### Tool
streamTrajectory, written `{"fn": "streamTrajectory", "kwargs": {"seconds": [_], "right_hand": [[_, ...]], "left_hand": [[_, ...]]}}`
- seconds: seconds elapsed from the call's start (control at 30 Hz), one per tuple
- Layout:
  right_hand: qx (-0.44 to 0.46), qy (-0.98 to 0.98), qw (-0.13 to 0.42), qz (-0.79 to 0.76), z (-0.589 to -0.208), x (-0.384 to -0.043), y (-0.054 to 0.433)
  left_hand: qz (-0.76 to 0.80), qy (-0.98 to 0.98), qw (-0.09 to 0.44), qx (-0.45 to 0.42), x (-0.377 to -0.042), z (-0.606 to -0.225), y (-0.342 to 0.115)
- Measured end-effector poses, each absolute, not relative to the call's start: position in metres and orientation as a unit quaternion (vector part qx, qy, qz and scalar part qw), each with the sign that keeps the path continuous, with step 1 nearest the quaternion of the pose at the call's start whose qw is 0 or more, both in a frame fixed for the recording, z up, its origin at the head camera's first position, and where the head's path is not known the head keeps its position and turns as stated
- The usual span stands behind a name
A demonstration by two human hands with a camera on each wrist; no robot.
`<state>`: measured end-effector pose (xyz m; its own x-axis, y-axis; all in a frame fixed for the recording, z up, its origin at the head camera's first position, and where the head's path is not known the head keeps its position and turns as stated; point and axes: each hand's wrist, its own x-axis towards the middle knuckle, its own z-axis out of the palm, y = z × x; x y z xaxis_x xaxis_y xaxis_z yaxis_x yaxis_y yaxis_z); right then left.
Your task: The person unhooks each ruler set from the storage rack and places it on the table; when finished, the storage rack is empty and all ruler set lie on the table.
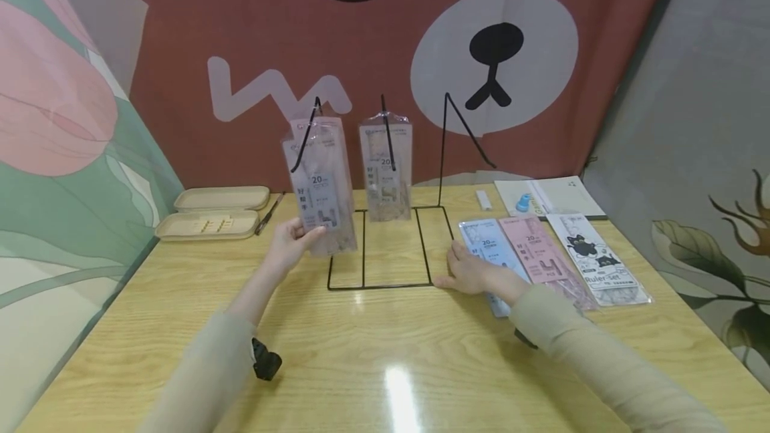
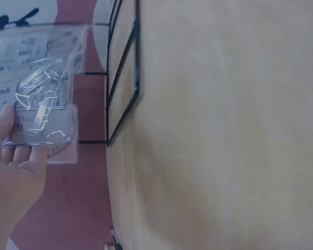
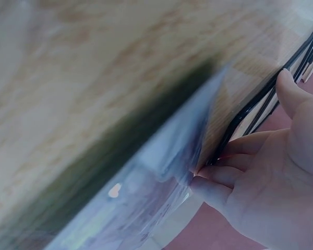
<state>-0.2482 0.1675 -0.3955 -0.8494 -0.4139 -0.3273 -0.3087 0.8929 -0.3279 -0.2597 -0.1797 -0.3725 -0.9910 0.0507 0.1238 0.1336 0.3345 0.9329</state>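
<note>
A black wire display rack [image 1: 397, 285] stands on the table with three raised hooks. On its left hook hang overlapping ruler-set packets [image 1: 319, 182], a pinkish one behind a greyish one. My left hand [image 1: 287, 246] pinches the front packet's lower edge, thumb in front and fingers behind; in the left wrist view the clear sleeve [image 2: 44, 104] shows above the fingers. One packet [image 1: 386, 172] hangs from the middle hook, and the right hook is bare. My right hand [image 1: 472, 271] holds the rack's front right base corner, thumb and fingers on the bars [image 3: 248, 107].
Right of the rack lie a blue packet [image 1: 490, 239], a pink packet [image 1: 538, 246] and a white packet [image 1: 592, 252]. Behind them are a white booklet [image 1: 571, 194], a blue item [image 1: 523, 202] and an eraser-like block [image 1: 484, 200]. An open beige case [image 1: 207, 226] and a pen [image 1: 269, 214] lie at left.
</note>
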Motion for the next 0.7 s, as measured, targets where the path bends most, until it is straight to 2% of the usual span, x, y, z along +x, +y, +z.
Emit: {"fn": "streamTrajectory", "kwargs": {"seconds": [0.23,0.53,0.7], "right_hand": [[-0.19,0.95,0.205,-0.141,-0.396,-0.248,0.168],[-0.181,0.948,0.217,-0.146,-0.397,-0.249,0.169],[-0.186,0.947,0.216,-0.148,-0.395,-0.249,0.168]], "left_hand": [[-0.582,-0.805,0.028,-0.112,-0.221,-0.38,-0.19],[-0.549,-0.8,0.095,-0.222,-0.184,-0.381,-0.204],[-0.574,-0.79,0.1,-0.193,-0.166,-0.374,-0.221]]}}
